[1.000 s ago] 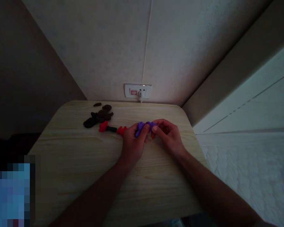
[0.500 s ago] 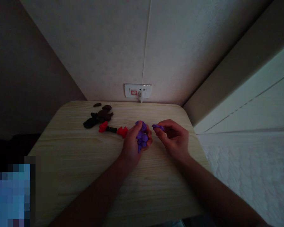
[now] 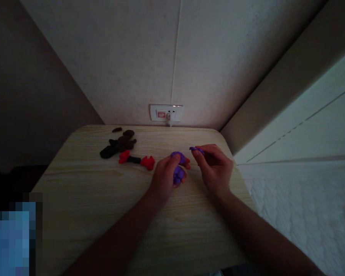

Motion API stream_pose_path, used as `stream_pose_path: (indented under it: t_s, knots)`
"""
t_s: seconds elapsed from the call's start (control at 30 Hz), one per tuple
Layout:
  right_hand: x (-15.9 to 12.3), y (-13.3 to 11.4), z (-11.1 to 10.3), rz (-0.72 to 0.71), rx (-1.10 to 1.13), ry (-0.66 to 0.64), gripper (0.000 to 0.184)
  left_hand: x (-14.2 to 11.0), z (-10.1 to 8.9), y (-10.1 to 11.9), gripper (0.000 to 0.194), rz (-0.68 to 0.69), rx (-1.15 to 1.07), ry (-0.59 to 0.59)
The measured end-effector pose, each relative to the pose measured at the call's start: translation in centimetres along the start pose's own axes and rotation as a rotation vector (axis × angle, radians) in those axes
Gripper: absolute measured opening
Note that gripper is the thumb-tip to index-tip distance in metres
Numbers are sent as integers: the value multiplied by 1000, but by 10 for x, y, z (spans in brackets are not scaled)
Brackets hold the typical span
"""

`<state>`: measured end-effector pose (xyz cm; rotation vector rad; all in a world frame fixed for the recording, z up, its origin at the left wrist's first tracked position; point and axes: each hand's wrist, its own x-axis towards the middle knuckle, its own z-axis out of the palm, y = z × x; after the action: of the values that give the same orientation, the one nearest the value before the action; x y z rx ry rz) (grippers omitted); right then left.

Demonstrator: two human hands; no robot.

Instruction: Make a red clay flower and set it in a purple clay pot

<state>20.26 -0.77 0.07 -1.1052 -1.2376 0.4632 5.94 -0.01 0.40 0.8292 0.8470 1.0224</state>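
My left hand is closed around a lumpy purple clay piece, its thumb pressing on the upper part; the palm hides some of it. Between thumb and fingertips, my right hand pinches a small, thin purple clay piece. A gap separates the two purple pieces. Left of my left hand, a black clay bar with red lobed ends lies on the wooden tabletop. Behind it are brown clay lumps touching a black clay piece.
A small brown clay strip lies near the back edge. On the wall behind is a socket with a plug and white cable. A pale cabinet-like panel and quilted white fabric border the right side.
My left hand has moved slightly right and turned the purple clay in its grip. My right hand has shifted a little right, still pinching the small piece.
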Motion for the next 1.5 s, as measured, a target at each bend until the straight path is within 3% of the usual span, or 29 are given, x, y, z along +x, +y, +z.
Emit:
stream_pose_path:
  t_s: [0.13,0.3,0.67,1.07,1.17,1.27,1.4,1.5]
  knots:
    - [0,0,-2,-108,-73,-13,11,-1,0,-2,41,39,130,-16]
    - [-2,-4,-1,-224,-179,-120,17,0,0,-3,43,78,209,-55]
    - [0,-10,-1,-251,-228,-307,27,-1,-2,-1,30,-46,76,14]
    - [6,-2,-7,-259,-247,-425,28,-1,-8,-3,33,35,136,-68]
    - [4,-2,-7,-172,-182,-385,18,-1,-9,-2,32,71,147,-119]
    - [4,-2,-5,41,-24,-298,11,-1,-8,-1,33,98,158,-105]
    - [6,-3,-3,303,177,-281,20,-1,-6,2,40,132,161,-28]
    - [6,-3,-1,379,240,-313,24,0,-4,5,34,165,197,46]
